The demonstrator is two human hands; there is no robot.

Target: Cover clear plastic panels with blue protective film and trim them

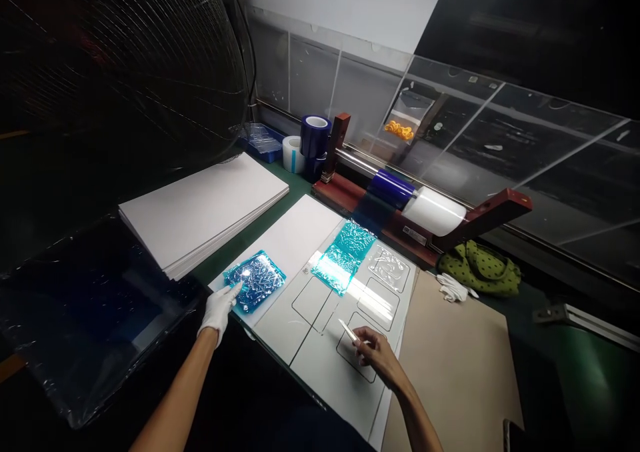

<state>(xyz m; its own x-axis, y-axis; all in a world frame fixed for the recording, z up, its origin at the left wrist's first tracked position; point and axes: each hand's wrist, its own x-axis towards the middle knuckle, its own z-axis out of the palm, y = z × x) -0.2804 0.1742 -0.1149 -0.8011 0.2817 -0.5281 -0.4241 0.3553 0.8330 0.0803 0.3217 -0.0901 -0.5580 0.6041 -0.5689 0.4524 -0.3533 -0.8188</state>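
Left hand (219,312), gloved in white fabric, is reaching over a crinkled teal plastic film square (255,281), with its fingers pressed together and their tips (239,288) touching the film's near edge. The film is lying on a plain white sheet (285,245) at the left end of a white template board (325,379) marked with outlined rounded squares. Bare right hand (375,357) is hovering over the board, thumb and fingertips pinching a slender white tool (349,331), its tip pointing toward an outlined square; whether it is touching the board is hard to tell. A second crinkled teal film sheet (344,255) is lying well beyond the right hand, across the board's far edge, and a clear film piece (389,269) is sitting inside a far outline. Behind the board, a red-brown roller rack (345,199) is holding blue and white film rolls. To the board's left, a stack of white panels (200,212) is resting, and to its right, a tan cardboard sheet (460,365) is lying.
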